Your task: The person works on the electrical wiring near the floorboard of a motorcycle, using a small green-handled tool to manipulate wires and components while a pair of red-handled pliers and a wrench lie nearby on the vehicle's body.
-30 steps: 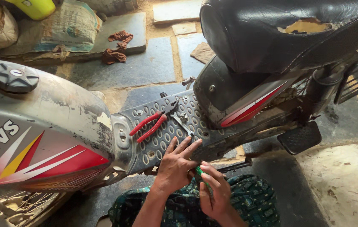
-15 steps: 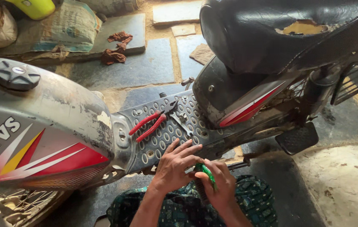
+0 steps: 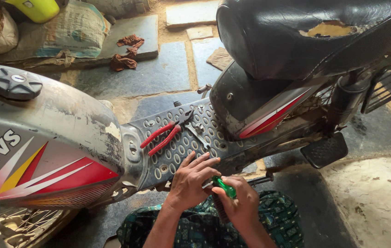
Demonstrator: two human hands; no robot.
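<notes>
Nearest us, our right hand point(image 3: 241, 204) pinches a green-handled screwdriver point(image 3: 223, 187) at the moped's perforated footboard point(image 3: 177, 149) edge while our left hand point(image 3: 190, 180) lies spread on it, so we should keep the tool square and the board steadied, minding the red-handled pliers point(image 3: 165, 135) beyond.

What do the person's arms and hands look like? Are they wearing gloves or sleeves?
No gloves and no sleeves. Both forearms are bare as far up as the picture shows. The left hand and the right hand are bare too, with short nails. I see no watch, bracelet or ring. Below the arms lies dark green patterned cloth, part of the person's clothing over the lap.
</notes>
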